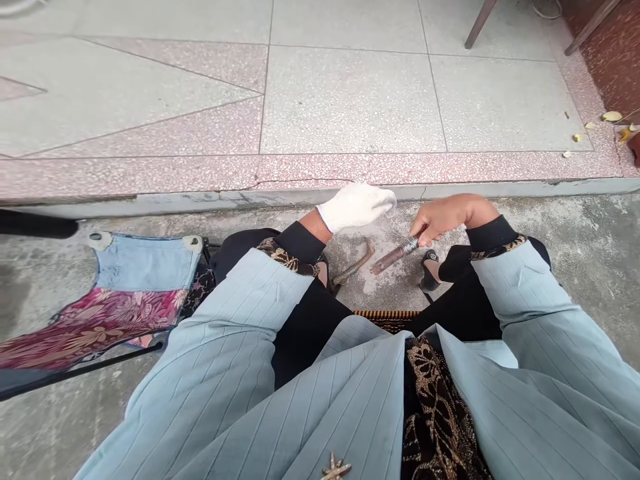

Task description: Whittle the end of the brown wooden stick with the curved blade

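Observation:
My left hand (357,208), in a white glove, is held just in front of the step's edge. Its fingers are curled together, and whatever they hold is hidden. My bare right hand (447,215) is closed around one end of a worn brown wooden handle (393,258), partly wrapped in grey binding. The handle's free end points down and to the left, toward my lap. Below and between my hands, a crooked brown stick-like piece (356,265) lies by my left foot; its kind is unclear.
A tiled step (350,100) with a raised edge runs across in front of me. To my left stands a folding seat with denim and floral cloth (145,267). Thin furniture legs (480,25) and yellow scraps (611,117) are at the upper right.

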Action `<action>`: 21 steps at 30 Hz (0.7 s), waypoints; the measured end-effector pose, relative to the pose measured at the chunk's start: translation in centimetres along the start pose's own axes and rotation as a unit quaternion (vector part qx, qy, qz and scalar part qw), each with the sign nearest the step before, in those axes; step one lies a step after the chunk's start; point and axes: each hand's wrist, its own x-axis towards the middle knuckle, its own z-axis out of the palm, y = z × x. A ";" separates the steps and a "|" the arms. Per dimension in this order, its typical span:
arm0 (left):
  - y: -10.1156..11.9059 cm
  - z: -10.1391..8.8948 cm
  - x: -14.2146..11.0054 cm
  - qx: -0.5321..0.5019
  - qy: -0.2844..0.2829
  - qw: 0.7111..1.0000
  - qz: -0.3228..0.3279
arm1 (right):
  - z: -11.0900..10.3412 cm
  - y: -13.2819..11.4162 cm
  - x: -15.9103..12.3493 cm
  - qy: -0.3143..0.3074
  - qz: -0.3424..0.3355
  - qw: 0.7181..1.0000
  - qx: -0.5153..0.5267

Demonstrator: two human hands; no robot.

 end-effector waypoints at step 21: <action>-0.3 0.1 0.4 -0.148 -0.016 0.988 0.037 | 0.3 -0.3 0.9 -0.110 0.043 0.993 -0.026</action>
